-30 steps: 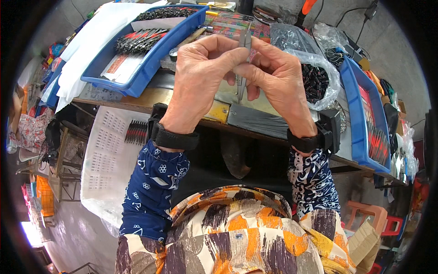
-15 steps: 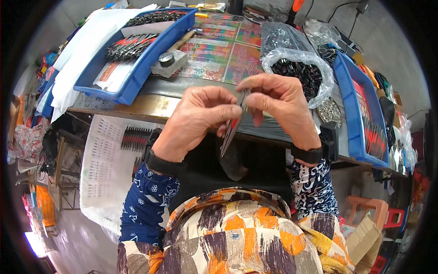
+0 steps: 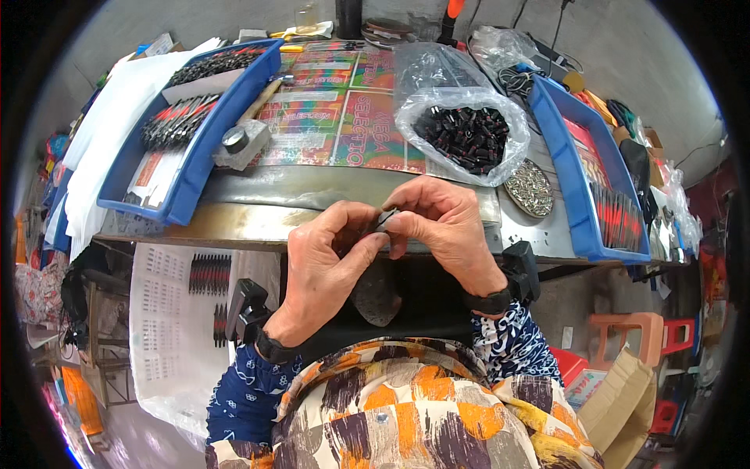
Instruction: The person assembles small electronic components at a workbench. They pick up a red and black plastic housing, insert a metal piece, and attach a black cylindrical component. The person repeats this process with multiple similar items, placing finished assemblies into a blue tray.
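The left hand pinches one end of a small dark clip just above the near edge of the bench. The right hand grips the other end with thumb and forefinger. Fitting it probably goes best with both pinches firm and elbows steady.

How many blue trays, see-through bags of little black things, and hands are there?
Blue trays: 2, left tray and right tray
Clear bag of black pieces: 1
Hands: 2, left hand and right hand, pinching a small dark piece together
Total: 5
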{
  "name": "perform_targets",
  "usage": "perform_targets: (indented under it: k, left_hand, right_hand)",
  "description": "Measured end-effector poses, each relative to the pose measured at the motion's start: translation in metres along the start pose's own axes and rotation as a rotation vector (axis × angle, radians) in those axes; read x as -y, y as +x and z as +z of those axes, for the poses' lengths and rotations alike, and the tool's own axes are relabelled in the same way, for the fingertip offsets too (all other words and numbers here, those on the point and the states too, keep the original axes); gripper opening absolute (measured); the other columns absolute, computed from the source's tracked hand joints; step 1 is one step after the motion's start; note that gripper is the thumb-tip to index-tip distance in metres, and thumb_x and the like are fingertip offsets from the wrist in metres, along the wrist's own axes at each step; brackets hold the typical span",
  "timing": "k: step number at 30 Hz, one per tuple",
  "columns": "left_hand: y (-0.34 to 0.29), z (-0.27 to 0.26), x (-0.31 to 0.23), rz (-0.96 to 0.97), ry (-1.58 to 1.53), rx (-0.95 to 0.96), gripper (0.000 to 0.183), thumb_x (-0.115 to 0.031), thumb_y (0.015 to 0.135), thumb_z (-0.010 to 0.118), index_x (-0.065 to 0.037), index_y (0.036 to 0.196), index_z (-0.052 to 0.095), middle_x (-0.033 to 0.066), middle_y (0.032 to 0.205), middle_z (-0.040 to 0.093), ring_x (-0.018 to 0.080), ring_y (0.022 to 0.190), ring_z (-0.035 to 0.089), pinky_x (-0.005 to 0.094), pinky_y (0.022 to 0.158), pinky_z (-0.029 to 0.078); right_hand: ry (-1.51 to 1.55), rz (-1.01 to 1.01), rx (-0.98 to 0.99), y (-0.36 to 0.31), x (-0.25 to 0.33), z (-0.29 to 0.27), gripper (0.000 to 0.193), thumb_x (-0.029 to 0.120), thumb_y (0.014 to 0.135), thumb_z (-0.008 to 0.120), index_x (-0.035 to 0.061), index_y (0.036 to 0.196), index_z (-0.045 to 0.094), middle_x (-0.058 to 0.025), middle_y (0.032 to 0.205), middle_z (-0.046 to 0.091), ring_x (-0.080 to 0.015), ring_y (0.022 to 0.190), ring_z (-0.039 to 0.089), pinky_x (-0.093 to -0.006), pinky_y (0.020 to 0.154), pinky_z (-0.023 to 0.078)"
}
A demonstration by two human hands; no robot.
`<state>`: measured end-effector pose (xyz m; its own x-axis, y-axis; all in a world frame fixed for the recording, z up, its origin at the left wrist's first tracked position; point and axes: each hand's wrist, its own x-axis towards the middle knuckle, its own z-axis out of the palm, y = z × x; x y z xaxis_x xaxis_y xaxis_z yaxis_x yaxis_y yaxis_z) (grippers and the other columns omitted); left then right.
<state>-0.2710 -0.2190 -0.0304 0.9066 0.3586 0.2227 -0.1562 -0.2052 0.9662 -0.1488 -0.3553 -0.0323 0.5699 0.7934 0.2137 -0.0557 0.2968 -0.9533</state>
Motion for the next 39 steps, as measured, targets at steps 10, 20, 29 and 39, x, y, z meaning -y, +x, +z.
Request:
perform_targets:
  k: [10, 20, 29, 39]
  left_hand:
    - [0.005, 0.006, 0.014, 0.209, 0.349, -0.072, 0.017, 0.001, 0.079, 0.07, 0.002, 0.095, 0.066, 0.0068, 0.076, 0.065, 0.0101, 0.065, 0.059, 0.0241, 0.061, 0.048]
    - [0.012, -0.01, 0.024, 0.213, 0.407, -0.067, 0.019, 0.001, 0.077, 0.071, 0.002, 0.095, 0.065, 0.014, 0.082, 0.066, 0.0229, 0.066, 0.062, 0.0289, 0.063, 0.049]
    - [0.016, -0.018, 0.027, 0.153, 0.429, -0.054, 0.019, 0.002, 0.076, 0.071, 0.002, 0.095, 0.066, 0.0144, 0.084, 0.067, 0.0234, 0.069, 0.064, 0.0292, 0.064, 0.05]
    - [0.014, -0.018, 0.023, 0.178, 0.422, -0.051, 0.019, 0.002, 0.076, 0.071, 0.003, 0.094, 0.066, 0.0149, 0.084, 0.066, 0.0238, 0.069, 0.064, 0.0286, 0.064, 0.05]
  right_hand:
    - [-0.18, 0.14, -0.034, -0.002, 0.003, -0.012, 0.015, 0.004, 0.087, 0.067, -0.004, 0.099, 0.063, -0.0061, 0.083, 0.066, -0.0093, 0.066, 0.063, -0.0215, 0.055, 0.055]
    - [-1.479, -0.284, -0.28, 0.045, 0.034, -0.117, 0.016, 0.008, 0.079, 0.065, 0.0036, 0.094, 0.068, -0.0145, 0.085, 0.061, -0.0347, 0.081, 0.061, -0.0416, 0.07, 0.047]
    - [-1.909, -0.399, -0.119, 0.077, 0.014, -0.134, 0.01, 0.005, 0.079, 0.056, 0.001, 0.082, 0.064, -0.0151, 0.094, 0.054, -0.0324, 0.093, 0.058, -0.0426, 0.075, 0.05]
    - [-1.74, -0.387, -0.165, 0.068, 0.027, -0.126, 0.013, 0.008, 0.076, 0.066, 0.001, 0.087, 0.062, -0.0147, 0.087, 0.059, -0.0314, 0.082, 0.062, -0.0397, 0.069, 0.051]
